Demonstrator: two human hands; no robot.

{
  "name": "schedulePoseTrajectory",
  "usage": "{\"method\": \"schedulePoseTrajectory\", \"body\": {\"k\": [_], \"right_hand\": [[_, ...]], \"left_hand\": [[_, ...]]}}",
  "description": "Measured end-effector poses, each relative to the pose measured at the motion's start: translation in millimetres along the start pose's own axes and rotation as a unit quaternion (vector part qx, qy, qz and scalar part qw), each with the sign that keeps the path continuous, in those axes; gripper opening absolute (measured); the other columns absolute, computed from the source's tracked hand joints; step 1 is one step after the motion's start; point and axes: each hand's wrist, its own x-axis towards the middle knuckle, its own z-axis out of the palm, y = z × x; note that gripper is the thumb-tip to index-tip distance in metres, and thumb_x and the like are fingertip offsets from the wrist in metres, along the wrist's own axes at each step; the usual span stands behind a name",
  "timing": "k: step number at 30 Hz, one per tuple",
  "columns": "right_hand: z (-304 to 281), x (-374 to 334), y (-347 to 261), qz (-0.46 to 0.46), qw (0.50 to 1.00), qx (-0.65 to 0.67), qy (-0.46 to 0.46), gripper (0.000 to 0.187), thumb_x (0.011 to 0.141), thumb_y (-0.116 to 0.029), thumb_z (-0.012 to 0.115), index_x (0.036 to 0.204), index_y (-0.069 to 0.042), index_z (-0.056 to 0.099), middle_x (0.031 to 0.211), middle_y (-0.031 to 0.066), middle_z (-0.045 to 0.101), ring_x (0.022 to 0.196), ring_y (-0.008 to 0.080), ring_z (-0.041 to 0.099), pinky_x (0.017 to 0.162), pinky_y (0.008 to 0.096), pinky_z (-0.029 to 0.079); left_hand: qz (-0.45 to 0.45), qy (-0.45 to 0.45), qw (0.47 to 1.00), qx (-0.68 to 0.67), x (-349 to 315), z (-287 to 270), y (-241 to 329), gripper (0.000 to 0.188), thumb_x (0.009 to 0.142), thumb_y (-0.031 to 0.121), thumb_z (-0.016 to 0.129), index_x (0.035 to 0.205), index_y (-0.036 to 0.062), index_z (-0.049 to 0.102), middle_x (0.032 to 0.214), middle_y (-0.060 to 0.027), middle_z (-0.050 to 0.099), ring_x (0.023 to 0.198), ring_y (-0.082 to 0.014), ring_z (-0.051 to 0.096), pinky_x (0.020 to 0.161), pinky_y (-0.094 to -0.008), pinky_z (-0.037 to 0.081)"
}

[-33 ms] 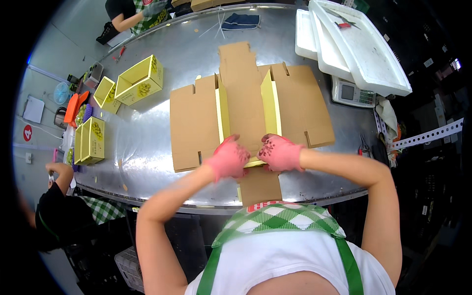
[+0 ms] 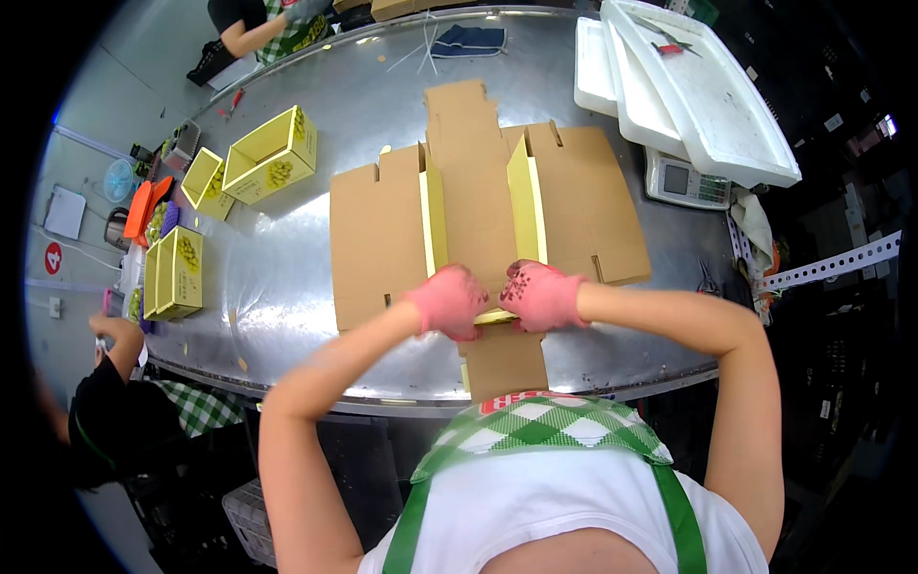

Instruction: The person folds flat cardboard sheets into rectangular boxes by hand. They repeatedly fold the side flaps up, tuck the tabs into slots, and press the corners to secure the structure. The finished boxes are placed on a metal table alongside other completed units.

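Note:
An unfolded cardboard box (image 2: 470, 182), plain brown inside and pale yellow on its folded-up strips, lies spread in front of me. Two yellow-faced strips stand up along its middle panel. Both my hands wear pink gloves. My left hand (image 2: 449, 302) is closed on the near end of the left strip, at the crease by the near flap. Opposite it, my right hand (image 2: 543, 297) grips the near end of the right strip at that same crease. The near flap (image 2: 507, 364) runs toward my apron; the fingertips are partly hidden.
Yellow boxes with grape pictures (image 2: 271, 158) stand at the left. White foam trays (image 2: 703, 91) are stacked at the far right beside a scale (image 2: 687, 180). A blue cloth (image 2: 469, 42) lies at the back of the metal table. Co-workers (image 2: 153, 402) are at the left and far left.
My left hand has shifted slightly and its fingers have curled in more. The right hand has moved a touch to the left. The cardboard stays nearly where it was.

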Motion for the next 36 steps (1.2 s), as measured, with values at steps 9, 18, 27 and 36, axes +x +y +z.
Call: {"method": "schedulePoseTrajectory", "body": {"k": [9,18,27,36], "right_hand": [[1.0,5.8,5.9,0.026,0.987,0.156,-0.036,0.05,0.069,-0.015,0.058,0.117,-0.003,0.049,0.086,0.0152,0.066,0.084,0.0324,0.065,0.08,0.0399,0.05],[36.4,-40.9,13.6,0.148,0.927,0.147,0.31,0.103,0.066,-0.041,0.077,0.141,0.003,0.023,0.143,0.0255,0.025,0.134,0.0431,0.024,0.109,0.0475,0.025],[112.7,-8.3,7.1,0.074,0.683,0.591,0.423,0.116,0.065,-0.029,0.084,0.145,0.006,0.006,0.15,0.0263,0.013,0.14,0.0405,0.013,0.113,0.0437,0.018],[95.3,-6.4,34.9,0.037,0.708,0.62,0.336,0.109,0.065,-0.017,0.081,0.145,0.003,0.01,0.149,0.0257,0.019,0.139,0.0374,0.02,0.113,0.0394,0.02]], "left_hand": [[0.01,-0.233,0.922,-0.309,23.3,-8.8,-12.7,0.047,0.078,0.029,0.059,0.121,0.0136,0.051,0.067,-0.0048,0.061,0.058,-0.0178,0.056,0.061,-0.0295,0.047],[0.008,-0.208,0.905,-0.37,24.2,-3.3,-15.5,0.085,0.075,0.042,0.061,0.142,0.0023,0.028,0.135,-0.0145,0.044,0.114,-0.0273,0.052,0.093,-0.0344,0.045],[0.069,-0.161,0.853,-0.492,51.7,18.0,-17.5,0.09,0.073,0.021,0.063,0.144,-0.0016,0.013,0.126,-0.019,0.043,0.086,-0.0228,0.059,0.073,-0.0301,0.051],[0.071,-0.212,0.848,-0.481,58.7,11.8,-25.8,0.092,0.061,0.012,0.061,0.14,-0.0071,0.019,0.132,-0.0255,0.037,0.121,-0.0346,0.042,0.098,-0.0363,0.04]]}}
